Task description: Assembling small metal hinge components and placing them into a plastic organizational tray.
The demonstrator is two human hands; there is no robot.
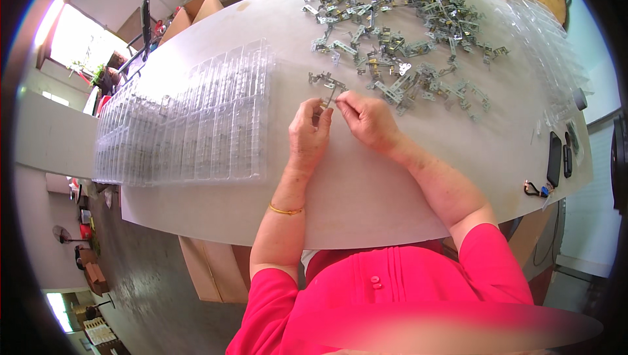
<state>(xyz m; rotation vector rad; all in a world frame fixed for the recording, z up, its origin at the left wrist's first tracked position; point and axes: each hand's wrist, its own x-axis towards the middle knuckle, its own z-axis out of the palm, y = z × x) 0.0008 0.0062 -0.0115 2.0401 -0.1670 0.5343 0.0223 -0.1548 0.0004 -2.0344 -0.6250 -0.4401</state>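
Near the middle of the pale table, my left hand (310,129) is closed around a small metal bracket part (326,102). My right hand (370,118) pinches at the right side of the same part, with its fingertips close to the left ones. Just beyond my fingers lies another small metal bracket part (320,80). A large spread of similar silvery bracket parts (409,25), some with brass-coloured bits, covers the far middle and right of the table. The fingers partly hide the held part, so its exact shape does not show.
Stacked clear plastic trays (190,116) with many compartments and parts inside stand on the left. More clear trays (546,54) lie at the far right. A black phone-like object (555,159) and a small cord loop (535,189) sit by the right edge. A cardboard box (216,269) is under the table.
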